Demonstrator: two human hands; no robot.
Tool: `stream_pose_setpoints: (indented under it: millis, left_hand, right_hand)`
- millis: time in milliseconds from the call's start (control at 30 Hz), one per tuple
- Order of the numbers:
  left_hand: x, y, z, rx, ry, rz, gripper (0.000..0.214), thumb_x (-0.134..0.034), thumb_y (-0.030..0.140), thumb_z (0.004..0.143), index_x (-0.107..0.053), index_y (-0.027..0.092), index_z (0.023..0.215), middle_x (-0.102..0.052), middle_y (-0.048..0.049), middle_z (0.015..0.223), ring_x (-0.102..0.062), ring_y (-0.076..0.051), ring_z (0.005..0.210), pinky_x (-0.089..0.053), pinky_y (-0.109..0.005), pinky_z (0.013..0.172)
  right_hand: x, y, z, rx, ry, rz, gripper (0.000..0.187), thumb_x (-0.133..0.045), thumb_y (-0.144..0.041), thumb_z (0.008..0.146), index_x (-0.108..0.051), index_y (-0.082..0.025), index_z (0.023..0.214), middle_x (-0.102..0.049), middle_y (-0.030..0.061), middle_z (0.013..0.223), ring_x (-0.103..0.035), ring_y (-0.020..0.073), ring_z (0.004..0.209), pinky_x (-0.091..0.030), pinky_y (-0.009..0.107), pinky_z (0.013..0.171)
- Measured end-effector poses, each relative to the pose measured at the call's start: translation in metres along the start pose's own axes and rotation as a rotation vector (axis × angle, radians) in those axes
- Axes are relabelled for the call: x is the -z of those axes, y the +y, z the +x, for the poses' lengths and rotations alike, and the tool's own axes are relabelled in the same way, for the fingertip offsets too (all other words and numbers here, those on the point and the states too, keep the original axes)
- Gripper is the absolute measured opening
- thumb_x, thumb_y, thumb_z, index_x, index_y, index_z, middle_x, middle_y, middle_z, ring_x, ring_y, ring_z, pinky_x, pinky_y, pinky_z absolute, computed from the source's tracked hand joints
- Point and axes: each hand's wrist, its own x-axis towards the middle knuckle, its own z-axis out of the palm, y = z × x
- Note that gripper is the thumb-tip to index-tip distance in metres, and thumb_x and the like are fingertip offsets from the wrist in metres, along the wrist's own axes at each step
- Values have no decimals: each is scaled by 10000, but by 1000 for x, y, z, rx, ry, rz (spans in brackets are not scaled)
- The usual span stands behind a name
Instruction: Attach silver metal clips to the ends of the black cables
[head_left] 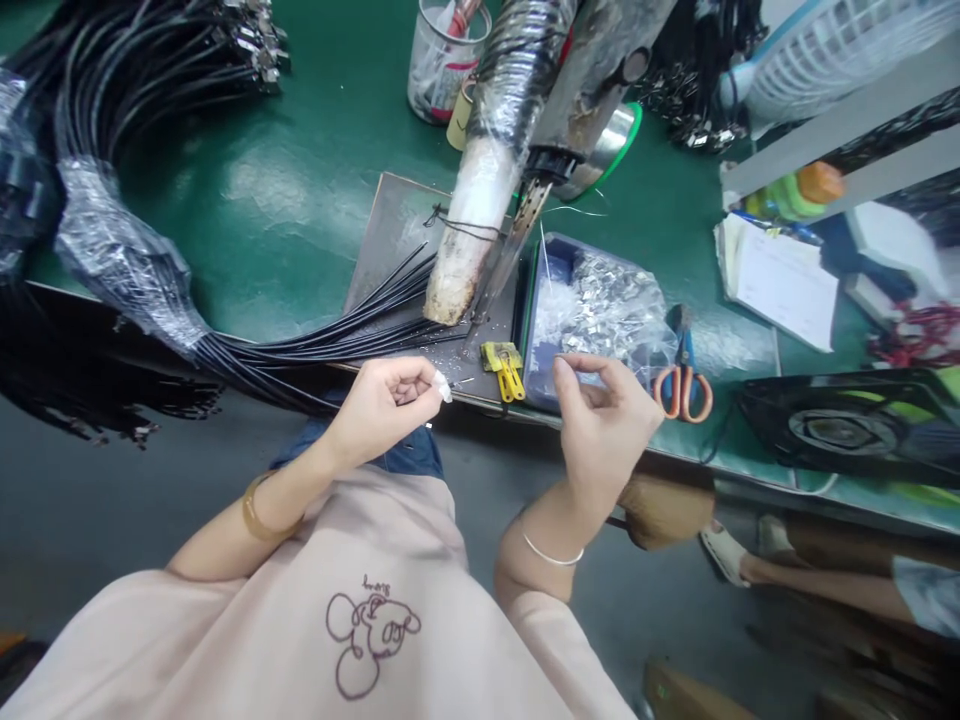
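My left hand (pixel 386 400) is curled at the table's front edge, fingers pinched on a small pale piece I cannot make out, close to the ends of a fan of black cables (pixel 337 335). My right hand (pixel 604 415) is pinched too, thumb against forefinger, holding something tiny beside a blue tray (pixel 534 300) with a bag of small metal clips (pixel 607 300). A wrapped soldering fixture (pixel 491 190) slants down onto a dark plate (pixel 390 230) just beyond both hands. A yellow clip (pixel 506 365) lies between the hands.
Orange-handled scissors (pixel 681 380) lie right of the tray. A big bundle of black cables (pixel 112 150) fills the left of the green table (pixel 300 170). A clear cup (pixel 442 60) stands at the back; a black fan (pixel 840 430) and papers (pixel 780 280) are on the right.
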Motion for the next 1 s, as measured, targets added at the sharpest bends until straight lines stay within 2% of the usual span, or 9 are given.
stream_pose_setpoints:
  millis: [267,467,567,667,700,767,867,933,1000]
  left_hand:
    - [2,0,1,17,-87,-1,145,-679,262,743,-679,129,686,-515,27,553,-427,-67,493,-334,-193,480]
    - [-1,-3,0,-22,-101,14,235,-733,335,785,-734,127,675,-541,9,552,-380,-72,508,-287,-207,462]
    - [-1,-2,-1,-29,-110,21,289,-705,350,814,-713,129,629,-549,1,548,-374,-75,506,-279,-219,465]
    - [-1,1,1,-35,-84,-5,300,-686,345,815,-681,132,604,-547,5,548,-387,-76,511,-300,-218,473]
    - [-1,2,1,-42,-70,-19,287,-687,338,805,-668,134,605,-532,14,541,-382,-73,506,-303,-214,471]
    - [-1,4,2,-50,-34,-51,235,-685,315,778,-648,142,623,-510,30,533,-386,-69,499,-315,-205,468]
    - [-2,5,2,-41,22,-63,140,-668,260,730,-623,152,655,-529,31,549,-433,-74,505,-358,-195,478]
    - [-3,4,1,-53,59,-39,109,-656,232,721,-611,154,660,-543,27,564,-454,-77,516,-381,-195,495]
    - [-4,3,1,-98,81,0,102,-650,215,739,-613,153,666,-547,25,575,-462,-77,527,-390,-196,511]
  right_hand:
    - [9,17,34,33,-355,-210,234,-625,-422,811,-685,-202,759,-688,21,718,-418,118,522,-347,290,594]
    - [11,20,39,16,-464,-185,279,-645,-467,794,-627,-207,695,-601,-24,596,-413,107,485,-324,279,555]
    - [14,20,35,9,-427,-159,247,-645,-435,802,-602,-217,695,-444,-80,487,-351,99,454,-292,271,533]
    - [13,18,28,-12,-297,-137,205,-645,-385,805,-589,-221,695,-332,-112,442,-278,84,429,-254,261,509]
    - [12,17,25,-15,-230,-119,189,-645,-370,802,-595,-220,700,-365,-109,449,-263,78,424,-241,258,497]
    - [9,12,20,-6,-82,-47,160,-653,-348,794,-618,-215,711,-542,-69,531,-274,70,422,-228,257,469]
    - [1,-1,8,17,66,168,135,-698,-309,772,-628,-214,707,-738,19,752,-446,88,472,-271,246,441]
    - [-5,-12,-3,26,58,329,146,-736,-281,756,-617,-222,697,-746,24,748,-573,119,549,-331,230,446]
    - [-13,-22,-16,20,-22,417,148,-753,-264,756,-616,-227,713,-744,15,736,-616,126,570,-363,218,443]
